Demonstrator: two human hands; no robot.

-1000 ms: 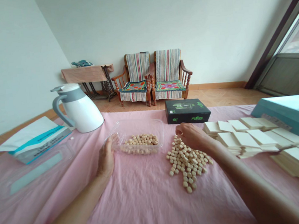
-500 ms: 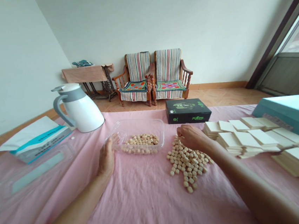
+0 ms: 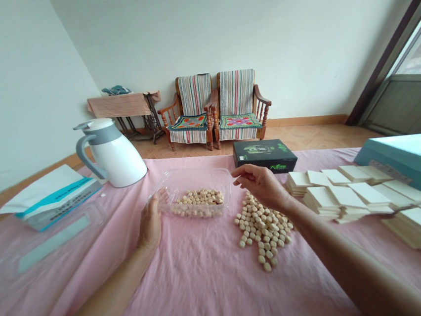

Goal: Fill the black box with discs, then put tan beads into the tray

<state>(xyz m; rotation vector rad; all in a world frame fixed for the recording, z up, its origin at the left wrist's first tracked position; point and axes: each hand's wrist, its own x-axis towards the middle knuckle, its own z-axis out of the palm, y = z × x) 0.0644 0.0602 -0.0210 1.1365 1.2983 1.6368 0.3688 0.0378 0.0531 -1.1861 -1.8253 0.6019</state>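
While lifted, fingers (image 3: 238, 171) above pellets (image 3: 264, 227)

honestly not much here you can actually read: the black box (image 3: 264, 156) just above the middle of the frame has green print and a small round green logo on its front side, but it's too blurry to make out any letters. the white and teal packet (image 3: 52, 195) at the left edge has a line of dark print along its teal stripe, also too small to read.
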